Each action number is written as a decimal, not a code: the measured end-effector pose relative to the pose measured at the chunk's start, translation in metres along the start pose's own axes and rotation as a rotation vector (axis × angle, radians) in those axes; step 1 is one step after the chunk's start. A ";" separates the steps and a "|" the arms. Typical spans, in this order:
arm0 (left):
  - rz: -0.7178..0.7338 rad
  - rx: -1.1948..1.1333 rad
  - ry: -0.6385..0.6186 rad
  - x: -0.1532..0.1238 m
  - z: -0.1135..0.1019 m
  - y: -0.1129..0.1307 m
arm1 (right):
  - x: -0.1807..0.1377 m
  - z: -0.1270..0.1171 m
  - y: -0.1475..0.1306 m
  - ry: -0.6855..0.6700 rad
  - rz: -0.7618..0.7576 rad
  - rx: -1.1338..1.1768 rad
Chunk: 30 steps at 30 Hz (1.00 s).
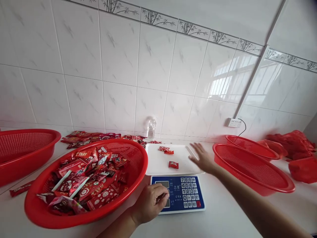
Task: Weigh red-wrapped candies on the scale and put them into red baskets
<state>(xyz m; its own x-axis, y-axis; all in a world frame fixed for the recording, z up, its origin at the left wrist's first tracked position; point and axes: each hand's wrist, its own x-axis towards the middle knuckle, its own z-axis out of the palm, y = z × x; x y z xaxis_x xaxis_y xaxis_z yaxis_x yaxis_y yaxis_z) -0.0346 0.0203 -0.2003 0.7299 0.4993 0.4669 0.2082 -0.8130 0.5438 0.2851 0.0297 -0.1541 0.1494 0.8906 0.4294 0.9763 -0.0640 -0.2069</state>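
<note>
While the left hand (151, 201) lies curled on the left part of the scale (184, 195), its fingers bent under into a loose fist with nothing seen inside, the right hand (203, 158) reaches forward on a straight forearm. Its palm faces down and its fingers are spread wide over the right rim of the white tray (158, 163), gripping nothing; whether it touches the rim cannot be told.

The tray is smooth, rectangular plastic on top of the scale, whose sloped blue panel carries pale number keys. 3 wrapped sweets (173, 164) in shiny red foil lie on it, 2 near the back and 1 nearer the middle. Just left stands a round red basket (81, 216) of perforated plastic, heaped with glossy red packets (91, 180).

All of this sits on a white countertop (223, 215). Stacked red baskets (250, 173) lie to the right and another basket (24, 147) to the far left. A clear bottle (151, 129) stands against the glossy white tiled wall (119, 66), which bears a bamboo-pattern border and a socket (234, 123).
</note>
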 end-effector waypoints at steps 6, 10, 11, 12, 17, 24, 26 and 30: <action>0.004 -0.004 0.035 -0.002 0.001 0.000 | 0.021 0.034 -0.099 -0.479 -0.279 0.067; 0.043 0.022 0.034 -0.004 0.003 -0.001 | 0.052 0.049 -0.113 -0.452 -0.262 0.062; 0.054 0.033 0.029 -0.004 0.003 -0.001 | 0.059 0.053 -0.115 -0.445 -0.271 0.065; 0.061 0.043 0.025 -0.004 0.003 -0.002 | 0.064 0.056 -0.118 -0.438 -0.286 0.070; 0.067 0.048 0.024 -0.005 0.004 -0.001 | 0.069 0.062 -0.130 -0.357 -0.383 0.099; 0.046 0.033 0.026 -0.004 0.003 0.001 | 0.052 0.058 -0.128 -0.182 -0.352 0.095; 0.032 0.019 0.035 -0.003 0.001 0.001 | 0.049 0.052 -0.123 -0.142 -0.346 0.092; -0.001 -0.001 0.027 -0.001 -0.001 0.001 | 0.050 0.023 -0.089 -0.020 -0.278 0.065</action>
<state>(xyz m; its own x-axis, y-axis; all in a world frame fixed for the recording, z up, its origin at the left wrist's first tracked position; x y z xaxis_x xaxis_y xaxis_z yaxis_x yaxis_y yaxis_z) -0.0358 0.0193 -0.1997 0.7118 0.5077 0.4853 0.2079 -0.8123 0.5449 0.2019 0.0906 -0.1341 -0.1268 0.8785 0.4606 0.9671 0.2127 -0.1395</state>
